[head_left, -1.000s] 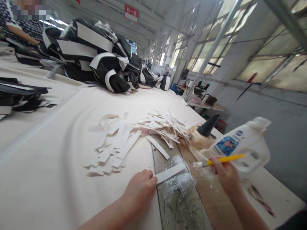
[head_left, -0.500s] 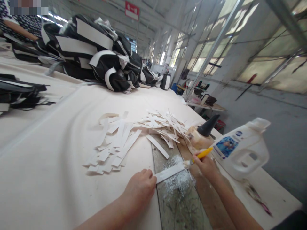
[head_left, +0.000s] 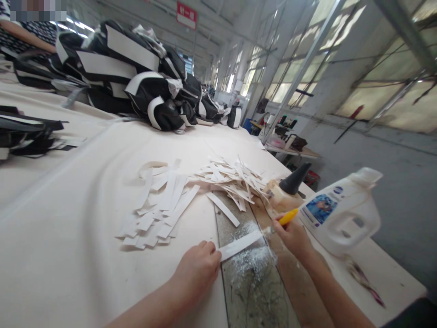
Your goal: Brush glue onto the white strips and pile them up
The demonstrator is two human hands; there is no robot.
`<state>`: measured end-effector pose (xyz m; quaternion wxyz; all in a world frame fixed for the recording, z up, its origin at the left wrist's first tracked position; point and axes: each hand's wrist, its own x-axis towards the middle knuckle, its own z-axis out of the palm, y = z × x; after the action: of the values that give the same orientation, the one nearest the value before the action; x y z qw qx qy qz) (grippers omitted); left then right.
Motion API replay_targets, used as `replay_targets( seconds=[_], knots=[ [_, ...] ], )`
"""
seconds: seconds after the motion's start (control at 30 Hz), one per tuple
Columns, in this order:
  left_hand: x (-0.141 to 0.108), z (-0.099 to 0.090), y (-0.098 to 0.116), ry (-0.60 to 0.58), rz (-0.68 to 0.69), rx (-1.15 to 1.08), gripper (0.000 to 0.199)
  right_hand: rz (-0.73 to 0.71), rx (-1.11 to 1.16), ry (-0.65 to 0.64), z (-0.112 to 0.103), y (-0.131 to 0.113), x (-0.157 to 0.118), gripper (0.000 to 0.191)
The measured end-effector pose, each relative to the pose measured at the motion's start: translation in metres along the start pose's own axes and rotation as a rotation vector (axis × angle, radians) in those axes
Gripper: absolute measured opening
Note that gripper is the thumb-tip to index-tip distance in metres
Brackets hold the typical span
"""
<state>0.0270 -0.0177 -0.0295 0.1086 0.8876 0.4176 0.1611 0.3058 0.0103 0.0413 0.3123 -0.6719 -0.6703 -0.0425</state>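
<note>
My left hand pinches the near end of a white strip, which lies across a grey board smeared with white stuff. In my right hand is a brush with a yellow handle; its bristles are at the strip's far end. Whether they touch the strip I cannot tell. Left of the board lies a fanned group of white strips, and a loose heap of strips lies beyond. A single strip rests on the board's far part.
A white jug and a stained container with a black cone top stand on the right. A pink-handled tool lies near the table's right edge. Black-and-white pieces are piled at the back; a person's arm shows at far left.
The brush has shifted slightly, from the strip's far end to just past it. My left hand still holds the strip in the same place. The view has moved a little.
</note>
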Motion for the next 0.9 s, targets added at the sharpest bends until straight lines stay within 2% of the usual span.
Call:
replay_targets(
  seconds=[0.1,0.2,0.3,0.4,0.47,0.5,0.57,0.63,0.7,0.8,0.9],
  knots=[
    [0.000,0.000,0.000,0.012,0.003,0.003,0.019,-0.036,0.078,0.045,-0.003,-0.019,-0.002,0.029],
    [-0.001,-0.001,0.001,0.021,-0.002,0.008,0.019,-0.104,0.166,-0.093,0.012,-0.035,-0.006,0.027],
    [0.000,0.000,0.000,0.032,0.005,0.018,0.017,-0.083,0.073,-0.136,0.023,-0.026,0.001,0.026],
    [0.001,0.003,-0.001,0.060,0.021,0.030,0.015,-0.024,-0.019,-0.034,0.017,-0.011,0.014,0.027],
    [0.002,0.005,-0.003,0.103,0.036,0.042,0.015,-0.040,-0.013,0.007,0.009,-0.013,0.017,0.029],
    [0.003,0.004,-0.005,0.136,0.054,0.058,0.016,-0.072,0.033,-0.012,0.006,-0.019,0.015,0.029],
    [0.002,0.000,-0.006,0.234,0.141,0.124,0.020,-0.198,0.192,-0.155,0.005,-0.040,0.006,0.029],
    [0.001,-0.008,-0.007,0.386,0.288,0.211,0.024,-0.374,0.321,-0.339,0.008,-0.067,-0.006,0.026],
    [-0.001,-0.017,-0.007,0.539,0.434,0.270,0.024,-0.553,0.323,-0.436,0.012,-0.092,-0.014,0.023],
    [-0.004,-0.027,-0.007,0.666,0.537,0.265,0.022,-0.697,0.248,-0.410,0.014,-0.113,-0.019,0.022],
    [-0.004,-0.027,-0.007,0.736,0.504,0.185,0.026,-0.656,0.240,-0.389,0.014,-0.116,-0.018,0.028]
  ],
)
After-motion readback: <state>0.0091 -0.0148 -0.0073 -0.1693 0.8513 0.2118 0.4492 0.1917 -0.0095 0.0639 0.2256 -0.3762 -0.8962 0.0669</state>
